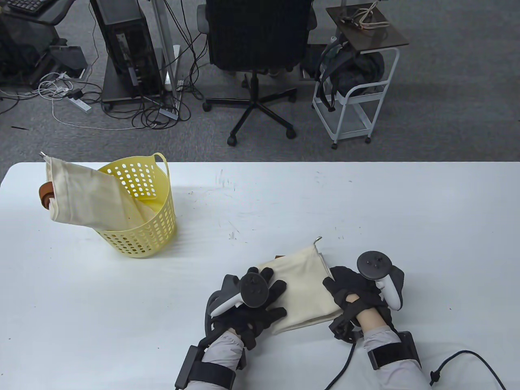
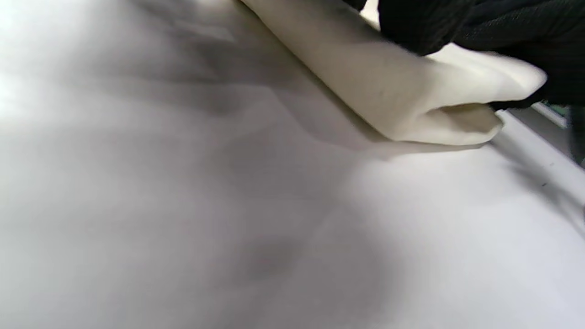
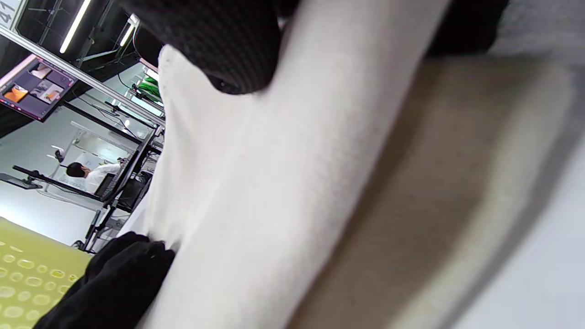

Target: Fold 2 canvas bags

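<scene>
Looking down, a white scuffed bench [image 1: 284,203] carries a folded canvas bag [image 1: 302,286] near its front edge, left hand [image 1: 254,302] pressing it with spread fingers, right hand [image 1: 355,294] gripping its right edge; a second canvas bag [image 1: 83,199] droops from a yellow basket [image 1: 144,227]; grey carpet [image 1: 447,101], office chair [image 1: 256,48] and white cart [image 1: 353,101] behind; left wrist view: bag fold [image 2: 411,100] on the bench; right wrist view: black fingers [image 3: 219,41] pinch cloth, monitors behind.

Yellow perforated basket [image 1: 150,227] on white table [image 1: 284,203]; office chair [image 1: 256,53], white cart [image 1: 357,101] behind.
</scene>
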`<state>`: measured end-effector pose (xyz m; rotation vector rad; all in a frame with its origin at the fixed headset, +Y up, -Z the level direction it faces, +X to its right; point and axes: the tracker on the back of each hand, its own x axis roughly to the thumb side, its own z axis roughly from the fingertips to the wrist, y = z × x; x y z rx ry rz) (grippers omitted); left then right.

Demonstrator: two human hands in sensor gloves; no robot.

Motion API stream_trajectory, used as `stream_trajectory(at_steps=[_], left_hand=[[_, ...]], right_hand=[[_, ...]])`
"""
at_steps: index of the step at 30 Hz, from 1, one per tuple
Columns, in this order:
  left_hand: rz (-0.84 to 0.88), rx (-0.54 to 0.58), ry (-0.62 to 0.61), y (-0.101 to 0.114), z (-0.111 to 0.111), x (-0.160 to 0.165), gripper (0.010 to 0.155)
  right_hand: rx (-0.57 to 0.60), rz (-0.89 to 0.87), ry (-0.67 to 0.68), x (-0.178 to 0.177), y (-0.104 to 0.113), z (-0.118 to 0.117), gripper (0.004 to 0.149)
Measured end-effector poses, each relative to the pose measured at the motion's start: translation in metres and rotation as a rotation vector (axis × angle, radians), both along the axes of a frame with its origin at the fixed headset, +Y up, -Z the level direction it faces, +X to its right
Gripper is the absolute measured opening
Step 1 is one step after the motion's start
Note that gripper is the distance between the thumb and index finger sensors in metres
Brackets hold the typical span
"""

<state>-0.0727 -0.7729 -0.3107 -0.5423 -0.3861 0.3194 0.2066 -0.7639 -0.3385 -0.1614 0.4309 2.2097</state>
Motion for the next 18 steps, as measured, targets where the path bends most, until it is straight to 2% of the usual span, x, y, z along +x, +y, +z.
stream_trajectory(at_steps=[5,8,10,12,14,15,18], left_hand=[[-0.04,-0.045,-0.008,-0.006,0.0,0.005,0.087],[-0.033,-0.074,-0.001,-0.008,-0.001,0.007,0.091],[-0.024,-0.091,0.0,-0.008,-0.002,0.007,0.091],[-0.015,-0.097,0.004,-0.008,-0.002,0.008,0.09],[-0.005,-0.107,0.007,-0.008,-0.002,0.008,0.09],[0.002,-0.11,0.008,-0.007,-0.002,0.007,0.089],[0.033,-0.123,0.009,-0.006,-0.004,0.006,0.086]], right_hand=[[-0.016,-0.025,-0.004,0.004,0.004,-0.001,0.058],[0.15,-0.006,0.014,0.001,0.026,0.002,0.063],[0.272,0.059,0.093,-0.008,0.038,0.005,0.064],[0.342,0.156,0.251,-0.02,0.04,0.006,0.07],[0.275,0.274,0.402,-0.034,0.033,0.007,0.076],[0.192,0.353,0.438,-0.039,0.026,0.007,0.08],[0.044,0.473,0.453,-0.043,0.006,0.005,0.084]])
